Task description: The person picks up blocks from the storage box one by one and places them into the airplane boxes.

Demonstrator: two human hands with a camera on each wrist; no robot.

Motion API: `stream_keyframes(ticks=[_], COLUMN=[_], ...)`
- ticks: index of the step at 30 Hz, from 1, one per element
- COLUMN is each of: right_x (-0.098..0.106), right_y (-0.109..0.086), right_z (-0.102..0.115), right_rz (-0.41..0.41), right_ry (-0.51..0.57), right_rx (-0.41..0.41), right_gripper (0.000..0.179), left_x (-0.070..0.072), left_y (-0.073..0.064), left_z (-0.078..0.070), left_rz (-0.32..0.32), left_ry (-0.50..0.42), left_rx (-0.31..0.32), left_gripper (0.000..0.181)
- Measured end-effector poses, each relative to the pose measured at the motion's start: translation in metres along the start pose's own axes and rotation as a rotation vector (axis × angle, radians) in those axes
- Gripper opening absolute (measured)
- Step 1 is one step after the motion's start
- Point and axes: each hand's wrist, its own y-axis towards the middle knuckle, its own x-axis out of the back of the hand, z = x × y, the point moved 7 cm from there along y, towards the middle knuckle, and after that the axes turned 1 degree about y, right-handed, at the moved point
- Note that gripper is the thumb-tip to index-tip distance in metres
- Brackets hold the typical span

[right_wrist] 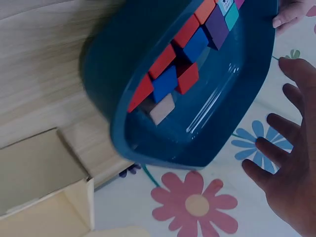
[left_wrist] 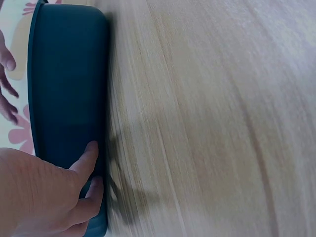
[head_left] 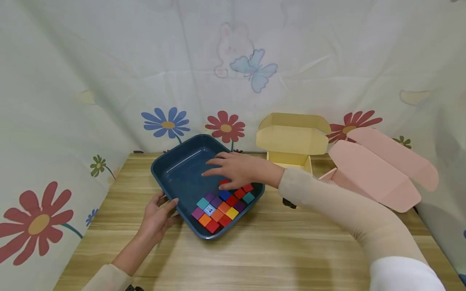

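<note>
A dark blue tray [head_left: 182, 178] sits on the table, turned at an angle. Packed into its near right part are several coloured cubes [head_left: 217, 215] in red, orange, purple, teal, blue and yellow; one light blue cube [head_left: 209, 209] carries a printed pattern. My left hand [head_left: 156, 216] grips the tray's left side, thumb at the rim and fingers against the outer wall [left_wrist: 69, 98]. Over the tray, my right hand [head_left: 236, 167] spreads its fingers and holds nothing. It hides some cubes in the head view; the right wrist view shows a pale cube [right_wrist: 162, 108] at that end.
To the right of the tray, a yellow box [head_left: 291, 139] stands with its lid raised. A pink box [head_left: 375, 169] with its lid up is farther right, partly behind my right arm. A flower-printed cloth [head_left: 313, 60] hangs behind the wooden table [head_left: 262, 254].
</note>
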Motion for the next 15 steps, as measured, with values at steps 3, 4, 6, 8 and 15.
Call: stream_keyframes(ticks=[3, 4, 6, 8, 15], right_x=[-0.005, -0.007, -0.011, -0.016, -0.033], right_y=[0.010, 0.014, 0.021, 0.028, 0.048], right_z=[0.002, 0.002, 0.002, 0.000, -0.009], right_rz=[0.050, 0.072, 0.116, 0.171, 0.366], right_ry=[0.009, 0.018, 0.034, 0.066, 0.222], right_rx=[-0.016, -0.024, -0.034, -0.049, -0.101], right_gripper=[0.061, 0.060, 0.057, 0.054, 0.046], left_x=[0.000, 0.000, 0.000, 0.000, -0.001], left_y=[0.000, 0.000, 0.000, 0.000, 0.000], left_z=[0.000, 0.000, -0.001, 0.000, 0.000], left_rz=[-0.002, -0.002, -0.001, 0.000, -0.001], left_ry=[0.001, -0.001, -0.005, -0.008, -0.008], left_rx=[0.007, 0.007, 0.009, 0.009, 0.005], left_gripper=[0.075, 0.075, 0.075, 0.075, 0.075])
